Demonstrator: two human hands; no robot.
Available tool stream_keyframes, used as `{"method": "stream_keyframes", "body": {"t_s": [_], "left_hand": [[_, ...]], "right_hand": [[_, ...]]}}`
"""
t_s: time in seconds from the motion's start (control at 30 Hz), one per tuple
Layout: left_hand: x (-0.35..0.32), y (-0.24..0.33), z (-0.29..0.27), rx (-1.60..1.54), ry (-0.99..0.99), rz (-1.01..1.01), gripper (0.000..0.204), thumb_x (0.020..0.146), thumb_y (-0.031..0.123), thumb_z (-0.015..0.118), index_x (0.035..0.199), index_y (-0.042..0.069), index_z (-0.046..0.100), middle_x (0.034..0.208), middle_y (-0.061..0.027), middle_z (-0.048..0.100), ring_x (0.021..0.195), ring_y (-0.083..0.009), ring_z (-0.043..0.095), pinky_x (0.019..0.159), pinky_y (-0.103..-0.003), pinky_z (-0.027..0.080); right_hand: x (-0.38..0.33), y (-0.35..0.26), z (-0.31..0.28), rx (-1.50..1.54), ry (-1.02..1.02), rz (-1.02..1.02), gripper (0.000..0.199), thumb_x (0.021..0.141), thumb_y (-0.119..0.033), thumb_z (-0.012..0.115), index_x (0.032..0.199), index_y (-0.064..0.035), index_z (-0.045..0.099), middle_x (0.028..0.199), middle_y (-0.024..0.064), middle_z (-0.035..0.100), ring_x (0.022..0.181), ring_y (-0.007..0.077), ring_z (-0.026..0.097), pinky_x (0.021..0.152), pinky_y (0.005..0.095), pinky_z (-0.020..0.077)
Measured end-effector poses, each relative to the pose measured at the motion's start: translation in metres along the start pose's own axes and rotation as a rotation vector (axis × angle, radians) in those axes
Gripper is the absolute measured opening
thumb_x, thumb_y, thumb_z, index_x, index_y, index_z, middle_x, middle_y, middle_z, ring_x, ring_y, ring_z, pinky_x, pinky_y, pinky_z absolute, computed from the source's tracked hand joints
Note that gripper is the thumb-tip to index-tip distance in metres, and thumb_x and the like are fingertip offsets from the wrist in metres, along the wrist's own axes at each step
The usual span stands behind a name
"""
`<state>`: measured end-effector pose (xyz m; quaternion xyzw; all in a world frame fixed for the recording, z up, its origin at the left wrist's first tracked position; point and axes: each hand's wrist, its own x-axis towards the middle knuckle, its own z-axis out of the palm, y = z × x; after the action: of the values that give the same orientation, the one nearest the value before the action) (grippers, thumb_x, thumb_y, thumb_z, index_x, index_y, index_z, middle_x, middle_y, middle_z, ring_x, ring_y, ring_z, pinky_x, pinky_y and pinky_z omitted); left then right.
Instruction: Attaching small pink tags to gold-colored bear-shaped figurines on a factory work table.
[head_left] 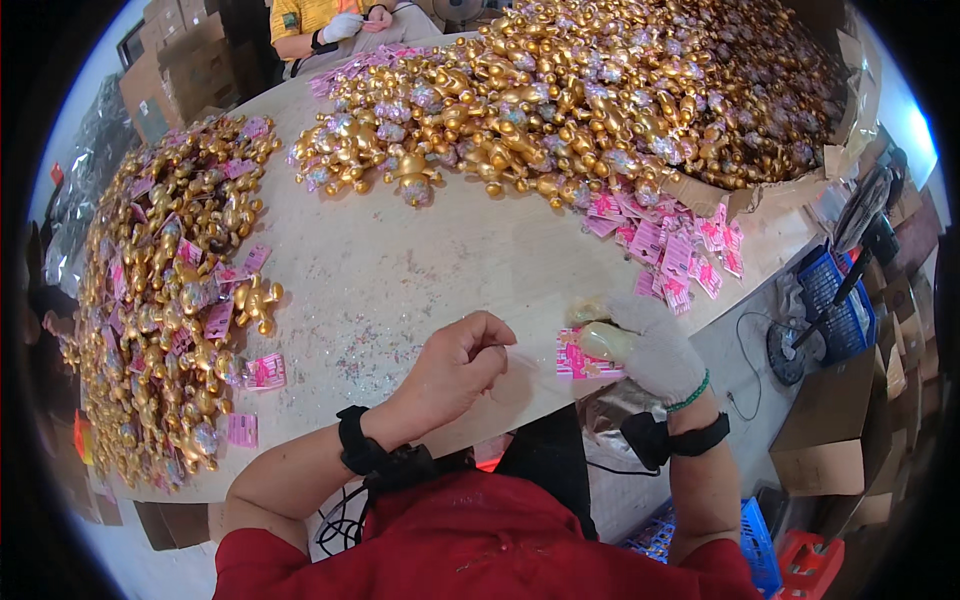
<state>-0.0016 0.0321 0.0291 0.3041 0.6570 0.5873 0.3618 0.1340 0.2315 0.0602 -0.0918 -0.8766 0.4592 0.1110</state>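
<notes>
At the near edge of the bench point(450, 240), right of its middle: one pink-and-white striped card point(570, 362), under the right hand point(655, 350). Right hand in a pale glove, thumb covered by a yellowish translucent sleeve and laid over the card; whether the fingers are clamped on it from beneath cannot be told. Green beaded bracelet point(690, 391) at that wrist. Left hand point(458, 362), bare, just left of the card: fingers curled, thumb drawn up close to the forefinger; cannot tell whether anything thin is between them.

Along the left edge: a long heap of gold figurines point(165, 350), pink cards among them; two more pink cards point(265, 372) at its inner side. Along the far edge to the far right corner: a larger mound of gold figurines point(560, 100), bordered at the right by corrugated cardboard point(780, 195). Near the right edge: a loose pile of pink cards point(660, 245). Left of centre: scattered glittery flakes point(375, 335).

Beyond the far edge: a co-worker in yellow point(300, 15), one hand gloved. Off the right edge: a blue basket point(835, 300) and an open cardboard box point(820, 430).
</notes>
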Motion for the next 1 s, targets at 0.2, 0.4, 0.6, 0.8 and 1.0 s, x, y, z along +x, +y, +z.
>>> {"method": "stream_keyframes", "body": {"t_s": [0.2, 0.4, 0.6, 0.8, 1.0], "left_hand": [[0.007, 0.029, -0.013, 0.255, -0.044, 0.101, 0.011, 0.089, 0.009, 0.053, 0.093, 0.0, 0.059, 0.072, -0.0013, 0.058, 0.063, -0.0045, 0.052, 0.056, -0.021, 0.043], [0.016, 0.044, -0.012, 0.278, -0.164, 0.053, 0.014, 0.09, 0.01, 0.052, 0.095, 0.0, 0.06, 0.073, -0.0011, 0.059, 0.063, -0.0055, 0.052, 0.056, -0.022, 0.044], [0.014, 0.047, -0.006, 0.254, -0.267, -0.009, 0.014, 0.094, 0.01, 0.051, 0.098, 0.001, 0.061, 0.082, -0.0048, 0.064, 0.067, -0.0111, 0.061, 0.059, -0.028, 0.05], [0.012, 0.035, -0.006, 0.673, -0.145, 0.332, 0.016, 0.089, 0.01, 0.057, 0.102, 0.002, 0.055, 0.08, -0.0152, 0.066, 0.07, -0.0291, 0.067, 0.063, -0.037, 0.052], [0.017, 0.029, -0.013, 0.624, -0.104, 0.274, 0.019, 0.087, 0.01, 0.06, 0.102, 0.003, 0.049, 0.077, -0.0137, 0.064, 0.068, -0.0233, 0.065, 0.062, -0.034, 0.05]], "right_hand": [[-0.002, 0.015, 0.017, 0.235, -0.002, 0.326, 0.028, 0.086, -0.02, 0.065, 0.109, -0.003, 0.067, 0.1, 0.0097, 0.068, 0.09, 0.0191, 0.064, 0.08, 0.031, 0.0496], [0.002, -0.004, 0.046, 0.1, 0.133, -0.261, 0.062, 0.08, -0.024, 0.073, 0.133, -0.0012, 0.05, 0.126, 0.0153, 0.056, 0.106, 0.0218, 0.058, 0.087, 0.0317, 0.0478], [0.004, -0.02, 0.07, 0.838, -0.049, 0.095, 0.066, 0.082, -0.008, 0.071, 0.139, 0.0, 0.039, 0.117, 0.0111, 0.057, 0.107, 0.0192, 0.058, 0.087, 0.0323, 0.0483], [0.008, -0.011, 0.076, 0.39, 0.006, -0.001, 0.043, 0.084, 0.006, 0.059, 0.126, 0.0013, 0.05, 0.11, 0.0103, 0.06, 0.098, 0.0179, 0.06, 0.085, 0.0316, 0.0502], [0.011, 0.002, 0.082, 0.072, 0.09, -0.087, 0.021, 0.082, -0.005, 0.061, 0.102, 0.0007, 0.059, 0.091, 0.0173, 0.059, 0.085, 0.0327, 0.059, 0.075, 0.0388, 0.0482]]}}
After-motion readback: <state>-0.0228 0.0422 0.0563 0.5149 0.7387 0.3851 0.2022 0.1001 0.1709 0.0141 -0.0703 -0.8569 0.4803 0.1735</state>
